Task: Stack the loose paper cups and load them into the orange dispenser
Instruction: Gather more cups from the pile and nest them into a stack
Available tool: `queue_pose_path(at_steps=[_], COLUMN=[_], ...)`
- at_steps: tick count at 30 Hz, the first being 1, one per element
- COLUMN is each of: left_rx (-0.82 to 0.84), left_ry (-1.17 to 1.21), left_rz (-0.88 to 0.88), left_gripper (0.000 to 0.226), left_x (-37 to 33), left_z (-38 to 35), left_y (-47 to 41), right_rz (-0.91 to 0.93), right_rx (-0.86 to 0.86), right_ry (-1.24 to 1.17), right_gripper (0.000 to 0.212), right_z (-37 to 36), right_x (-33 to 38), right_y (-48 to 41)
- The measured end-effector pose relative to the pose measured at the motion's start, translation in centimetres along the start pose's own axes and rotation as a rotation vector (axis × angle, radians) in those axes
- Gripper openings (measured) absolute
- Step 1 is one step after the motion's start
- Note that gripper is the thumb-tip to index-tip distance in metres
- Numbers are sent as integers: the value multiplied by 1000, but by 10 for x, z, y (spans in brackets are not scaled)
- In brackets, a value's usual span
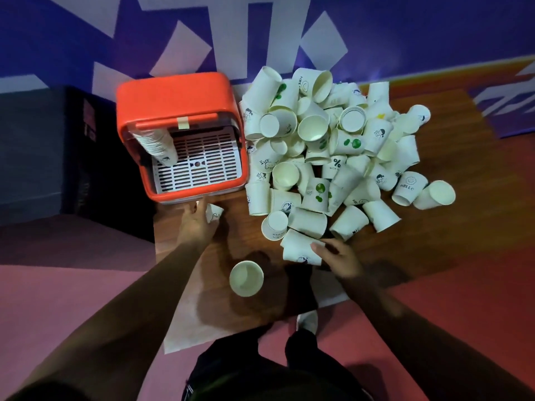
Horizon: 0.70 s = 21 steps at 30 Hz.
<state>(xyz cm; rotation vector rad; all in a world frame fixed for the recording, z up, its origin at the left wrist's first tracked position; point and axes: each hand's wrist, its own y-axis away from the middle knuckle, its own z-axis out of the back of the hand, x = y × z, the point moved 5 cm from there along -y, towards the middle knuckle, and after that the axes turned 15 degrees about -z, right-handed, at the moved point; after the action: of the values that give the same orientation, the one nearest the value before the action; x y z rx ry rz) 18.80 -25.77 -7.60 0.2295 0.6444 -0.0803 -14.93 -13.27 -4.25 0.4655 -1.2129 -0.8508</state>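
Gripping a toppled paper cup (299,250) in the right hand (340,257), the left hand (197,222) clasping a second cup (214,212); align mouths; nest squarely, gently.

Dim room — purple wall (405,30) with white shapes, wooden table (390,256), pinkish-red floor (58,285).
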Motion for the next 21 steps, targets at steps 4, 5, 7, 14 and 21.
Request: queue_pose_path(at_steps=[4,5,7,14,21], left_rx=[-24,-38,-76,28,135], left_ry=[34,83,247,624,521], left_rz=[-6,11,-14,-97,-245], left_gripper=[56,59,66,80,71], left_x=[-6,-8,-16,-52,-75], left_z=[4,8,19,51,28], left_y=[8,11,19,80,143], right_rz=[-163,-192,-229,-292,-289], right_rx=[125,141,154,279,339], right_ry=[-269,-315,-360,-515,-508], right_gripper=[29,31,33,32,51], right_z=[2,2,3,3,-4], right_x=[-13,-14,-13,-4,13], right_y=[-4,-5,-5,2,18])
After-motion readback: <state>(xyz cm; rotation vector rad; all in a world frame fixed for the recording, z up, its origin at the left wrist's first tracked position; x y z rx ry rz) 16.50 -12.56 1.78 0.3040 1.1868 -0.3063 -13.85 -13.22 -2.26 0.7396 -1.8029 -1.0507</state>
